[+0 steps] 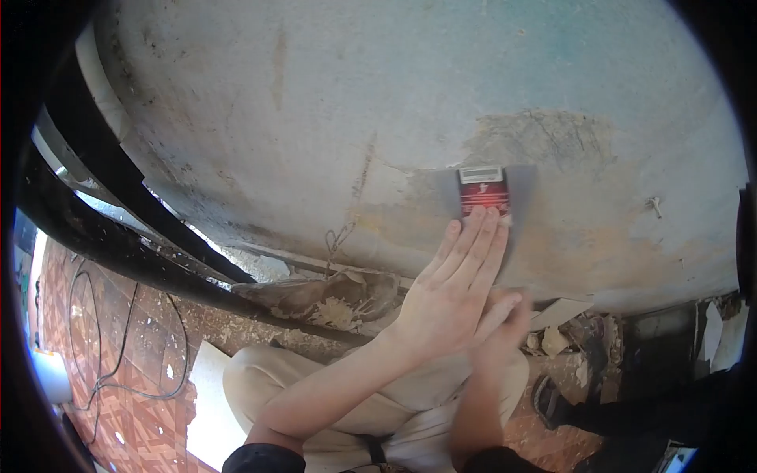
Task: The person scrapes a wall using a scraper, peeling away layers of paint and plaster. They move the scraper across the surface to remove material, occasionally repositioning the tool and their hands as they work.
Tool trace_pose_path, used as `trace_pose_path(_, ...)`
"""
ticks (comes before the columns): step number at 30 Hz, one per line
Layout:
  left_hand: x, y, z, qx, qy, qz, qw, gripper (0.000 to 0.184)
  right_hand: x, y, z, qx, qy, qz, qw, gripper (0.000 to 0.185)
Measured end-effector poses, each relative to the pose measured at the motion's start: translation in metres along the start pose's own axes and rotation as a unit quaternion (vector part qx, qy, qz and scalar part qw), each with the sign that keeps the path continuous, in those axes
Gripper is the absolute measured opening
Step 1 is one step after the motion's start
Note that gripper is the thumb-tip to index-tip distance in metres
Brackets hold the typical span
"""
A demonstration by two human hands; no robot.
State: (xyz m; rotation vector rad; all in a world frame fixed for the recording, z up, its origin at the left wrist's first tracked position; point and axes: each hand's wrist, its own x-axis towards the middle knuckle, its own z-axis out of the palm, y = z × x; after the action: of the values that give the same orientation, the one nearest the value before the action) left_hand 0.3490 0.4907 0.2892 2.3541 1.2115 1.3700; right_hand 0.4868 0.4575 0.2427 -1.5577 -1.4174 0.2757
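Note:
A wide putty knife (482, 189) with a red label lies against the grey-blue wall (378, 87), its blade edge pointing up at the lower side of a bare rough patch (544, 138). My left hand (453, 296) rests on the label with its fingers stretched out flat, pressing on the blade. Below it, my right hand (505, 323) is closed around the handle, which is mostly hidden. The right hand and the blade's sides look smeared by motion.
Loose debris (556, 339) lies along the wall's foot. A peeled, crumpled piece (339, 299) sits left of my hands. A black cable (130, 382) loops over the patterned floor (150, 426). A screw-like peg (654, 206) sticks out at right. Dark curved bars (102, 158) stand at left.

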Motion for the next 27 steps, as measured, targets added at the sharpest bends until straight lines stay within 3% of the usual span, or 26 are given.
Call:
trace_pose_path(1,-0.001,0.001,-0.003,-0.006,-0.011,-0.008,1.000,0.074,0.013,-0.019,-0.008,0.248,0.008,0.089,0.965,0.016)
trace_pose_path(2,0.001,0.001,-0.005,-0.012,-0.017,-0.013,1.000,0.074,0.013,-0.018,0.000,0.251,0.008,0.086,0.964,0.016)
trace_pose_path(4,0.004,0.002,-0.006,-0.034,0.007,-0.021,0.999,0.074,0.006,-0.017,0.020,0.199,0.092,-0.017,0.975,0.014)
trace_pose_path(5,0.003,0.001,-0.011,0.018,0.018,-0.028,0.999,0.074,-0.003,-0.042,0.033,0.268,0.123,0.046,0.954,0.012)
trace_pose_path(6,0.004,0.000,-0.016,0.075,0.028,-0.032,0.996,0.074,-0.002,-0.036,0.028,0.269,0.130,0.045,0.953,0.012)
trace_pose_path(8,0.006,-0.001,-0.022,0.095,0.019,-0.044,0.994,0.074,0.000,-0.019,0.014,0.231,-0.005,0.051,0.972,0.010)
trace_pose_path(10,0.009,-0.005,-0.022,0.074,-0.008,-0.027,0.997,0.074,0.000,-0.016,0.005,0.280,-0.016,0.064,0.958,0.008)
trace_pose_path(13,0.008,-0.011,-0.009,0.023,-0.002,-0.010,1.000,0.073,-0.001,-0.005,-0.005,0.325,-0.018,0.072,0.943,0.018)
trace_pose_path(15,0.008,-0.011,-0.009,0.032,-0.008,-0.008,0.999,0.073,-0.001,-0.004,-0.001,0.368,-0.050,0.025,0.928,0.024)
trace_pose_path(19,0.010,-0.008,-0.013,0.044,-0.040,0.004,0.998,0.073,0.002,0.010,0.010,0.450,-0.058,0.059,0.889,0.027)
trace_pose_path(21,0.014,-0.008,-0.019,0.047,-0.010,0.004,0.999,0.073,0.002,-0.001,0.032,0.240,0.037,-0.014,0.970,0.026)
trace_pose_path(24,0.014,-0.005,-0.026,0.063,-0.002,-0.003,0.998,0.074,0.000,-0.031,0.024,0.308,-0.006,0.052,0.950,0.025)
trace_pose_path(27,0.013,-0.007,-0.013,0.049,-0.031,0.017,0.998,0.078,0.007,-0.001,-0.004,0.365,-0.016,0.121,0.923,0.023)
